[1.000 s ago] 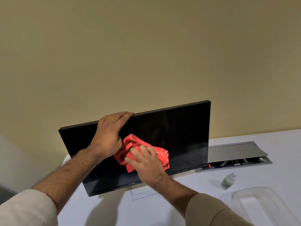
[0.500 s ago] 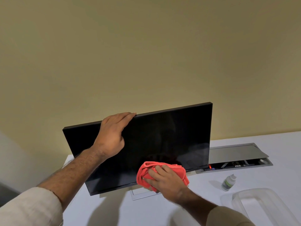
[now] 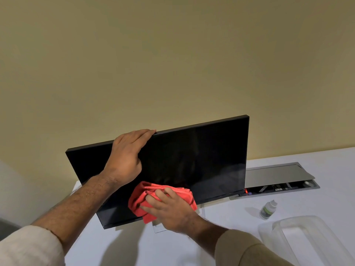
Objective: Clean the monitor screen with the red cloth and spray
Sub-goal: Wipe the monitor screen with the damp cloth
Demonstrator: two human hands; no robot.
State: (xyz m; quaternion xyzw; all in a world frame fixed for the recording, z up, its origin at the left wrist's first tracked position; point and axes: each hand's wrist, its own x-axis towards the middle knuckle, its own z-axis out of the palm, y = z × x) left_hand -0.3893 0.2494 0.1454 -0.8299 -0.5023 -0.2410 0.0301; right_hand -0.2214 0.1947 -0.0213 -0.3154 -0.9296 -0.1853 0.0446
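The black monitor stands tilted on the white table, its screen dark. My left hand grips the monitor's top edge left of centre, with the fingers hooked over the rim. My right hand holds the bunched red cloth against the lower middle of the screen, just above the bottom bezel, fingers bent over the cloth. The small spray bottle stands upright on the table to the right of the monitor, apart from both hands.
A clear plastic container sits at the table's front right. Behind the bottle, an open grey cable hatch is set into the white table. A plain beige wall is close behind. The monitor's flat base shows below the screen.
My right hand carried the red cloth from mid-screen down to the lower edge, then a little leftward. My left hand kept its grip on the top edge.
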